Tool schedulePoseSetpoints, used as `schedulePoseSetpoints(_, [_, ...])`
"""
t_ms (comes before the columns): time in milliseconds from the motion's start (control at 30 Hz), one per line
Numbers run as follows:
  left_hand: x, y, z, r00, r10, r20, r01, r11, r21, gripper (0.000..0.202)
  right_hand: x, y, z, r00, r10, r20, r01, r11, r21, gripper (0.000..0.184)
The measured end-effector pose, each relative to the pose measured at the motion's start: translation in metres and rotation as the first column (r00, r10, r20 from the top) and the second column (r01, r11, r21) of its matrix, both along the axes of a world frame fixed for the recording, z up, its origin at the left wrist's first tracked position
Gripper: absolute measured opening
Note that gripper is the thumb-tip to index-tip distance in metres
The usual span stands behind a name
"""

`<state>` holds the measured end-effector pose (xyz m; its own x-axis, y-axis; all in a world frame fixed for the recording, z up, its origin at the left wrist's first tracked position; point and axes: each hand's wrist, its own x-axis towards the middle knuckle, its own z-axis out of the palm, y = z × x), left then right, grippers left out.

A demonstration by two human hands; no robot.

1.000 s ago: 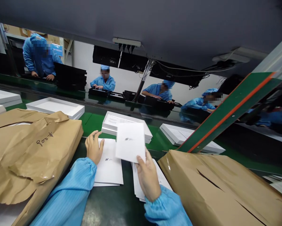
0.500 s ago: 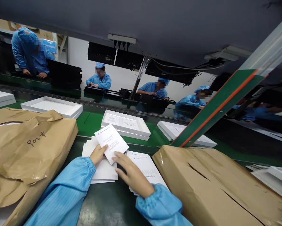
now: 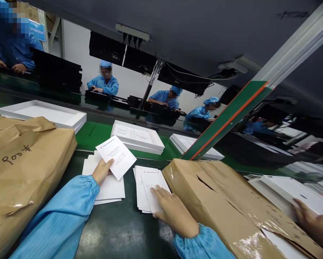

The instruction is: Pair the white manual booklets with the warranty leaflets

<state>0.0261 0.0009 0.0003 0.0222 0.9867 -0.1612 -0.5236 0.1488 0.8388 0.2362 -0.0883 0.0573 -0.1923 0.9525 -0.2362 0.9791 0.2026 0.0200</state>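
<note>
The work looks to be at the pairing of papers. The left hand (image 3: 102,172) has its grip pinched narrow on the lower corner of a warranty policy card (image 3: 116,158), held tilted above the left stack of white sheets (image 3: 110,190) on the dark surface (image 3: 123,230). The right hand (image 3: 174,212) lies flat, its grip loose and holding nothing, fingertips pressing the top sheet of the right stack of leaflets (image 3: 146,185), just beside the torn brown paper parcel (image 3: 226,201). Taking a single leaflet from there would call for sliding the top sheet free of those beneath before closing thumb and fingers on its edge.
</note>
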Motion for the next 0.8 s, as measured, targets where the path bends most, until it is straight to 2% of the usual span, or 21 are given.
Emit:
schedulePoseSetpoints(100, [0.0, 0.0, 0.001, 1.0, -0.008, 0.0, 0.008, 1.0, -0.001, 0.027, 0.009, 0.003, 0.008, 0.994, 0.082, -0.078, -0.08, 0.996, 0.038, 0.035])
schedulePoseSetpoints(167, [0.0, -0.001, 0.002, 1.0, -0.018, -0.001, 0.018, 1.0, -0.003, 0.027, 0.018, 0.008, 0.017, 0.98, 0.095, -0.175, -0.082, 0.994, 0.076, 0.031])
schedulePoseSetpoints(233, [0.0, -0.001, 0.002, 1.0, -0.029, -0.007, 0.029, 1.0, -0.005, 0.027, 0.023, 0.015, 0.027, 0.956, 0.04, -0.291, 0.026, 0.975, 0.22, 0.034])
schedulePoseSetpoints(267, [0.0, -0.001, 0.002, 0.999, -0.033, -0.012, 0.033, 0.999, -0.006, 0.028, 0.023, 0.019, 0.032, 0.936, 0.007, -0.352, 0.115, 0.938, 0.326, 0.036])
schedulePoseSetpoints(333, [-0.001, 0.0, 0.001, 0.999, -0.039, -0.028, 0.04, 0.999, 0.012, 0.029, 0.014, 0.027, 0.037, 0.891, -0.007, -0.455, 0.275, 0.805, 0.526, 0.037])
schedulePoseSetpoints(367, [-0.002, 0.0, 0.001, 0.998, -0.043, -0.038, 0.044, 0.998, 0.033, 0.03, 0.006, 0.031, 0.037, 0.877, 0.029, -0.48, 0.306, 0.737, 0.603, 0.037])
schedulePoseSetpoints(433, [-0.003, -0.001, 0.0, 0.997, -0.055, -0.057, 0.06, 0.994, 0.095, 0.034, -0.014, 0.04, 0.031, 0.872, 0.173, -0.458, 0.248, 0.649, 0.719, 0.036])
schedulePoseSetpoints(500, [-0.004, -0.001, -0.001, 0.994, -0.089, -0.063, 0.099, 0.98, 0.172, 0.038, -0.038, 0.048, 0.018, 0.874, 0.34, -0.347, 0.077, 0.608, 0.79, 0.036])
schedulePoseSetpoints(567, [-0.005, -0.002, 0.0, 0.987, -0.145, -0.064, 0.156, 0.955, 0.253, 0.04, -0.058, 0.051, 0.002, 0.879, 0.416, -0.234, -0.086, 0.621, 0.779, 0.035])
schedulePoseSetpoints(667, [-0.004, -0.002, 0.002, 0.98, -0.179, -0.092, 0.2, 0.913, 0.354, 0.041, -0.076, 0.046, -0.017, 0.888, 0.426, -0.172, -0.211, 0.71, 0.672, 0.033])
schedulePoseSetpoints(733, [-0.003, -0.002, 0.003, 0.98, -0.151, -0.133, 0.191, 0.906, 0.379, 0.04, -0.079, 0.041, -0.021, 0.867, 0.465, -0.178, -0.278, 0.749, 0.601, 0.034])
schedulePoseSetpoints(800, [-0.002, -0.003, 0.005, 0.977, -0.112, -0.18, 0.174, 0.908, 0.381, 0.039, -0.075, 0.039, -0.021, 0.829, 0.51, -0.23, -0.306, 0.758, 0.575, 0.033])
